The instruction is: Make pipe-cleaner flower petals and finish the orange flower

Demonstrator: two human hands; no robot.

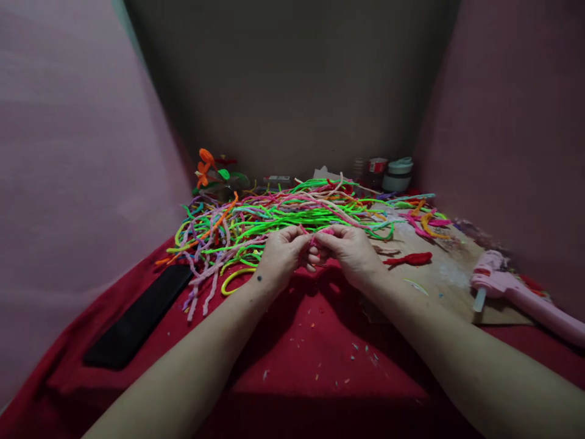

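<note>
1. Centrally: small pink fuzzy-stem piece (326, 231), pinched between fingertips of my left hand (283, 251) and right hand (354, 250); apparently half-shaped.
2. Right of centre: slim red fuzzy-stem bundle (415, 259), seemingly formed.
3. Mid-frame: long multicoloured fuzzy stems (292, 217), mostly unworked, I judge.

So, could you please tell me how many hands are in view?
2: the left hand and right hand, close together, both holding a pink pipe cleaner in front of the green pipe cleaners.
</note>
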